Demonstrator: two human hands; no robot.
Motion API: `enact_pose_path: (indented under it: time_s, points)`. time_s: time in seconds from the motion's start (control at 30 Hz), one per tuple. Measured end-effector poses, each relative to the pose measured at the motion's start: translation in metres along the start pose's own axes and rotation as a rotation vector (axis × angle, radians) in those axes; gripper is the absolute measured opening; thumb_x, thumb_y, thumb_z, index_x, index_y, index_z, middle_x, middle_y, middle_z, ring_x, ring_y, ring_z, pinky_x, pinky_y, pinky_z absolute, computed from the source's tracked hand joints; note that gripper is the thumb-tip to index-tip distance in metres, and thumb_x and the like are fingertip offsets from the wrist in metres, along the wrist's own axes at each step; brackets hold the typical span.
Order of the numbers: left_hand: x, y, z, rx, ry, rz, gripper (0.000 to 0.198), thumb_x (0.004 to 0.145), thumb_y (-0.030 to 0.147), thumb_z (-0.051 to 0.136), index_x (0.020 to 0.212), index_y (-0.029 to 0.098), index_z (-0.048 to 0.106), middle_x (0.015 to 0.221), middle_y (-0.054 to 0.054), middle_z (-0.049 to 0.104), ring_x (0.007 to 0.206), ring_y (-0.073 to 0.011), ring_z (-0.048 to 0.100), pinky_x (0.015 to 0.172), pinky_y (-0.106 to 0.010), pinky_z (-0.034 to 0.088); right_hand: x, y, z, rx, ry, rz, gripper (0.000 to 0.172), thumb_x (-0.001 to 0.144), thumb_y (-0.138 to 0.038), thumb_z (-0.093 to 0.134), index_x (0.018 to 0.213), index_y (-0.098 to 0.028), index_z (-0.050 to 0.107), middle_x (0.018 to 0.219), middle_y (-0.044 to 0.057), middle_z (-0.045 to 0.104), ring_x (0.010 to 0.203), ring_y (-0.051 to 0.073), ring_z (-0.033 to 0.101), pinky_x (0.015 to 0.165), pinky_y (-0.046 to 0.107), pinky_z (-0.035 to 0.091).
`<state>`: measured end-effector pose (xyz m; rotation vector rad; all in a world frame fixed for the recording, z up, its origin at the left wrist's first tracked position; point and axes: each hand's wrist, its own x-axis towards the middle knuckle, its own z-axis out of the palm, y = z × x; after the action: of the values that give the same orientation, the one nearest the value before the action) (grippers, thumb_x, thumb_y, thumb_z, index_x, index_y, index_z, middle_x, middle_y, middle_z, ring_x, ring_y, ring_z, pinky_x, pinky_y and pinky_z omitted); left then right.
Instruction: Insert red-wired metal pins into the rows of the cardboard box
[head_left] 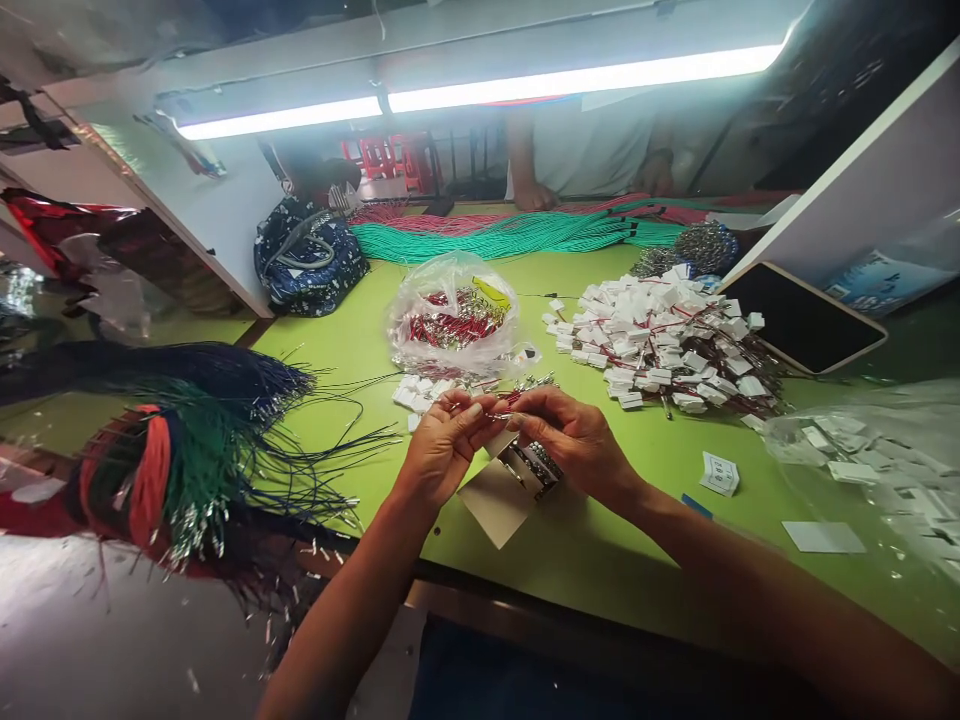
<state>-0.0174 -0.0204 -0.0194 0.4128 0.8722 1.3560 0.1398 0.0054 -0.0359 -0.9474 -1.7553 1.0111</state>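
Observation:
My left hand [446,445] and my right hand [570,440] meet above the green table top [600,540], pinching a thin wire with a small metal terminal [495,413] between their fingertips. Just below my right hand lies a white card [495,500] with a strip of metal terminals [532,470] on it. Beyond my left hand is a small heap of white connectors [416,393]. A clear plastic bag of red wires with metal ends [454,315] sits past my hands. A large pile of white connectors on wires [660,340] lies to the right.
Dark wire bundles with metal ends [187,450] spread at the left. Green and red wire bundles [487,235] lie at the far edge, beside a patterned bag [307,258]. A black tablet [799,315] and a bag of white pieces [862,460] are right. A co-worker's hand [534,195] rests opposite.

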Motion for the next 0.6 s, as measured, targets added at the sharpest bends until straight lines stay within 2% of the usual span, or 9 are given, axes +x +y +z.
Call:
enact_pose_path:
  time_s: [0.1,0.2,0.33,0.5,0.6]
  points:
    - [0.003,-0.003,-0.003,0.029,0.012,0.007,0.021,0.061,0.007,0.075,0.071,0.013,0.058,0.079,-0.001,0.070,0.076,-0.0115,0.068,0.073,-0.021,0.054,-0.001,0.002,0.001,-0.130,0.001,-0.143,0.008,0.085,-0.022,0.057,0.088,-0.019,0.063,0.088,0.002,0.070,0.075,0.013,0.065,0.068,0.023,0.051]
    - [0.004,-0.004,-0.006,0.055,0.023,0.012,0.022,0.055,0.012,0.081,0.068,0.012,0.063,0.074,0.000,0.069,0.068,-0.0094,0.066,0.065,-0.018,0.053,-0.002,0.003,0.002,-0.244,0.033,-0.251,0.007,0.086,-0.022,0.057,0.088,-0.020,0.063,0.083,0.001,0.071,0.067,0.011,0.065,0.062,0.020,0.050]
    - [0.002,-0.002,-0.007,0.089,0.007,-0.020,0.028,0.048,0.020,0.085,0.066,0.013,0.065,0.064,0.000,0.067,0.060,-0.0113,0.065,0.056,-0.019,0.052,-0.003,0.001,0.001,-0.365,0.082,-0.374,0.007,0.087,-0.022,0.055,0.086,-0.019,0.062,0.076,0.001,0.071,0.061,0.011,0.064,0.058,0.020,0.049]
    - [-0.004,-0.003,-0.004,0.143,-0.028,0.023,0.028,0.047,0.022,0.086,0.064,0.013,0.065,0.061,0.000,0.068,0.058,-0.0119,0.065,0.061,-0.022,0.052,-0.005,-0.005,-0.001,-0.477,0.090,-0.543,0.012,0.089,-0.018,0.051,0.082,-0.019,0.061,0.070,0.001,0.070,0.062,0.011,0.065,0.061,0.020,0.049]
    - [-0.005,-0.007,-0.004,0.184,-0.024,0.097,0.027,0.048,0.022,0.085,0.065,0.014,0.065,0.061,0.001,0.068,0.056,-0.0101,0.063,0.061,-0.021,0.050,-0.007,-0.007,0.000,-0.478,0.095,-0.538,0.014,0.089,-0.019,0.050,0.081,-0.019,0.061,0.068,0.000,0.069,0.058,0.010,0.063,0.058,0.019,0.047]
